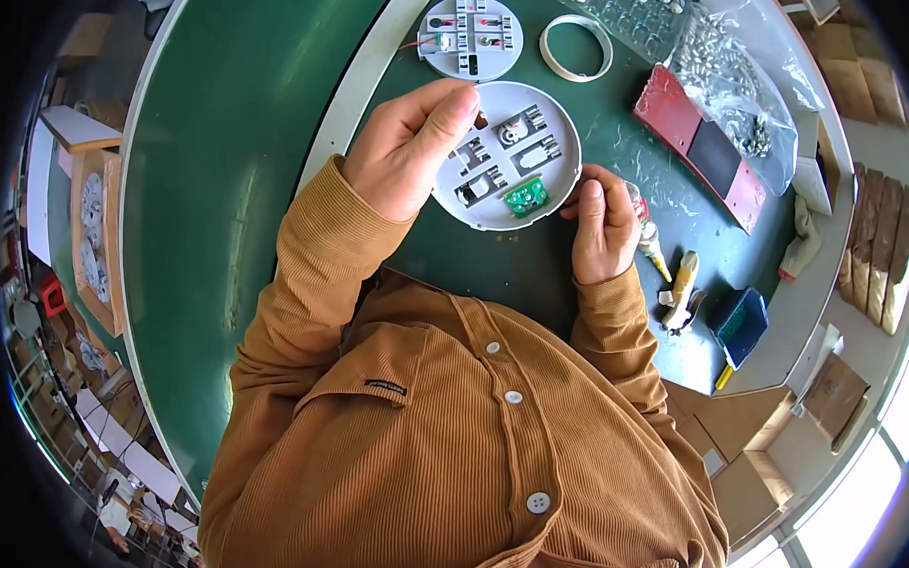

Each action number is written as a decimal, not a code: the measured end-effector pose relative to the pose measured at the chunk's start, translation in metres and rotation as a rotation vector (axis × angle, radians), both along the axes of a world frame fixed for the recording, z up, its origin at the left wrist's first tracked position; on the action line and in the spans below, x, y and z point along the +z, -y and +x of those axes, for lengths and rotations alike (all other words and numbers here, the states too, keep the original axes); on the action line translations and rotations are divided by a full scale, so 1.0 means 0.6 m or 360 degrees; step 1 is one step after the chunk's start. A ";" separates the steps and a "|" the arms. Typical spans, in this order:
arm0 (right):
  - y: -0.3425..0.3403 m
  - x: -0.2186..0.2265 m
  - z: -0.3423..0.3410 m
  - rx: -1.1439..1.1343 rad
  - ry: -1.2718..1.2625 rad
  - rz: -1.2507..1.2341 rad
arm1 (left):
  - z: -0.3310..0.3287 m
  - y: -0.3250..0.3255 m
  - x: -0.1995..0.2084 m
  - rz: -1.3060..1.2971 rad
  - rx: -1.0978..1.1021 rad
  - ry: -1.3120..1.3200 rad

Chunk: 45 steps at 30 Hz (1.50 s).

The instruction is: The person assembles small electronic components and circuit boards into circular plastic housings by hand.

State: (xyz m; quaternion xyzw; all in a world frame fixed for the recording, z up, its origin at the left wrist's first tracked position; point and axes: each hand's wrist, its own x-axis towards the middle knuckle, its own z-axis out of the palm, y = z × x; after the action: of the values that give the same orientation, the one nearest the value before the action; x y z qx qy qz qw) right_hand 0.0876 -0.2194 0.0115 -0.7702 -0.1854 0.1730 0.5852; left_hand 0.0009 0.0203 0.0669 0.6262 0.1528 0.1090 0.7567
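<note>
A round white plastic housing (512,200) faces me, with grey slotted contact fittings inside and a small green circuit board (525,195) near its lower edge. My left hand (410,150) is over the housing's left side, thumb and finger pinched together. At its fingertips shows a tiny dark brown piece (481,120), too small to name. My right hand (605,224) is closed at the housing's right rim, its fingertips partly hidden there. Beyond lies a second round grey-white unit (470,40) with batteryless slots, small coloured parts and a red wire.
A white ring (575,47) lies beyond the housing. Right of it are a red block with a dark pad (705,150), a plastic bag of small metal parts (727,64), a yellow-handled tool (682,288), a pointed-nozzle bottle (653,239) and a dark blue tray (740,324).
</note>
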 end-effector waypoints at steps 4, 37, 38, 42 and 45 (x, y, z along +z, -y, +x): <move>0.002 0.004 0.004 0.0039 0.0031 -0.0073 | 0.001 0.000 -0.002 -0.0082 -0.0015 0.0015; 0.004 0.010 0.003 0.0074 0.0178 -0.0190 | -0.015 0.015 0.004 -0.0143 0.0031 -0.0021; 0.005 0.010 0.003 0.0082 0.0180 -0.0196 | -0.015 0.016 0.004 -0.0167 0.0046 -0.0029; 0.007 0.010 0.004 0.0056 0.0140 -0.0161 | -0.011 0.013 0.010 -0.0108 -0.0015 -0.0029; 0.006 0.007 0.007 0.0063 0.0144 -0.0145 | -0.012 0.012 0.011 -0.0081 -0.0015 -0.0041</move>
State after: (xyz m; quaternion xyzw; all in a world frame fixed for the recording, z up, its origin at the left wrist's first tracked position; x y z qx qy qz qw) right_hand 0.0917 -0.2232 0.0157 -0.7993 -0.2186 0.1577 0.5371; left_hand -0.0061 0.0129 0.0733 0.6090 0.1622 0.0934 0.7708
